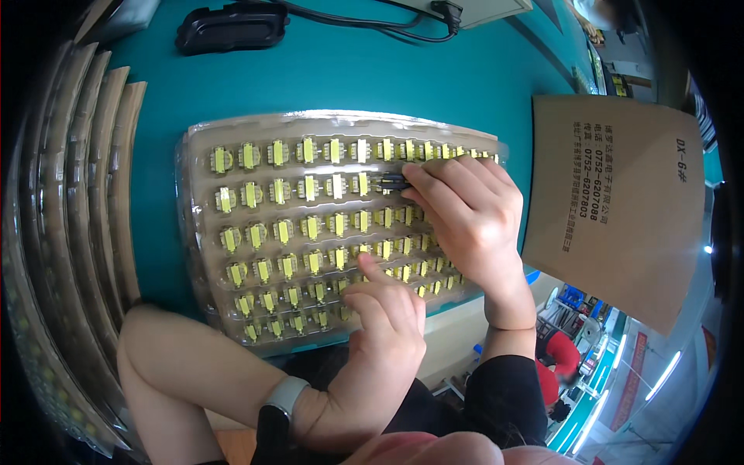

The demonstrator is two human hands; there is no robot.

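Left hand [387, 318], its grip unreadable, should touch lightly at the tray's [267, 213] near middle, while the right hand [474, 208], clamped on a black tool [394, 181], needs steadiness over the tray's second-farthest row of yellow parts [360, 184].

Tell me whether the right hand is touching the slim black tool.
Touching. The head view shows it: the right hand pinches the slim black tool, which sticks out leftward from between the fingertips with no gap.

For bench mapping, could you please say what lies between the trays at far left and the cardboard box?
The head view shows a plastic tray of yellow parts on the green tabletop.
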